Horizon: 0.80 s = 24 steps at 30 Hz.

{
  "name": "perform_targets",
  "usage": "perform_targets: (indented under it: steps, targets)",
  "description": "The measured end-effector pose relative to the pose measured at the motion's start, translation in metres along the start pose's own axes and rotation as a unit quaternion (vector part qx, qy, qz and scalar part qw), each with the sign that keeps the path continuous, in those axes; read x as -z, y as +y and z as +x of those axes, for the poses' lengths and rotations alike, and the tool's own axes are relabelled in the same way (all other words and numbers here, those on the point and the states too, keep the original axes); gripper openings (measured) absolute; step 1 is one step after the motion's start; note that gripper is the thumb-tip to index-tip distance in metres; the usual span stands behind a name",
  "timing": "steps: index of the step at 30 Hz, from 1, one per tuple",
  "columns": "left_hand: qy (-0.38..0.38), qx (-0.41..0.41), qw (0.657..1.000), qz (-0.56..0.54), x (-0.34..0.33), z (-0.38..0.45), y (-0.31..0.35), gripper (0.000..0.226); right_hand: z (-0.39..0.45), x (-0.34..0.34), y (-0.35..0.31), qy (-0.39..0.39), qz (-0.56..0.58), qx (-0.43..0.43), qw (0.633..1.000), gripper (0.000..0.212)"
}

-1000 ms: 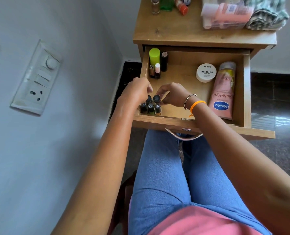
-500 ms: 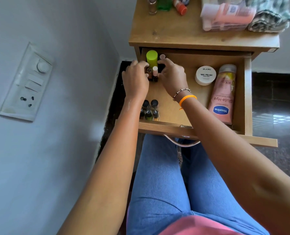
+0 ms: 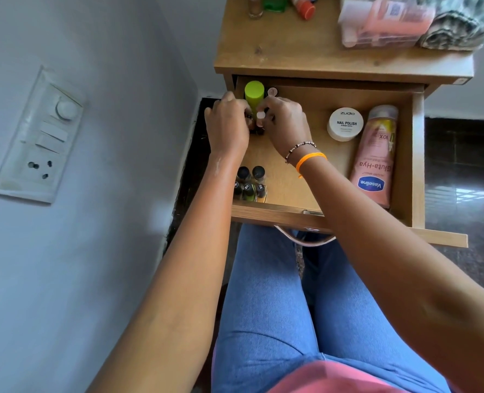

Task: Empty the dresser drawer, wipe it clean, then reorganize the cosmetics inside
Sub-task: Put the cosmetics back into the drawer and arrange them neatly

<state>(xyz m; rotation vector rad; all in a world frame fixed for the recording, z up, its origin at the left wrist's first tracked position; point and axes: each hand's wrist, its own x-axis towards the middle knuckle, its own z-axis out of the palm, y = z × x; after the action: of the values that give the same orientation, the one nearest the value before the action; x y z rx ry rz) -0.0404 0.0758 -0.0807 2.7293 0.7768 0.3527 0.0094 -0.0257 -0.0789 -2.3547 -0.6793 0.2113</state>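
Observation:
The wooden drawer [image 3: 417, 165] stands pulled out below the dresser top [image 3: 291, 52]. In its far-left corner stand a lime-green-capped bottle [image 3: 254, 93] and small bottles, one with a pale pink cap [image 3: 260, 115]. My left hand [image 3: 228, 123] and my right hand [image 3: 284, 124] close around those small bottles from both sides; fingers hide what each grips. Several dark-capped nail polish bottles [image 3: 250, 184] cluster in the near-left corner. A white nail polish remover jar [image 3: 345, 124] and a pink Vaseline lotion bottle [image 3: 376, 157] lie at the right.
On the dresser top are several bottles [image 3: 280, 4], a pink plastic box [image 3: 385, 21] and a folded checked cloth [image 3: 456, 26]. A wall with a switch plate [image 3: 41, 137] is close on the left. My knees in jeans [image 3: 277, 293] sit under the drawer front.
Both hands left the nail polish cluster in the near-left corner and reached to the far-left corner, where they now close around the small bottles by the green cap.

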Motion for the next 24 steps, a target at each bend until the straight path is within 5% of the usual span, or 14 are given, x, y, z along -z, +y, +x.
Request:
perform_targets:
  steps: [10,18,24]
  targets:
    - [-0.017,0.006,0.999,-0.044,0.007,-0.005,0.002,0.028,-0.028,0.006,0.017,-0.076,0.031,0.026,0.996,0.011]
    - [-0.038,0.069,0.980,-0.183,0.022,-0.032,0.002,0.014,-0.037,0.005,0.016,-0.127,0.035,0.059,0.989,0.016]
    - [-0.067,0.070,0.986,-0.136,0.032,-0.044,-0.004,0.013,-0.042,0.006,0.015,-0.130,0.038,0.071,0.988,0.018]
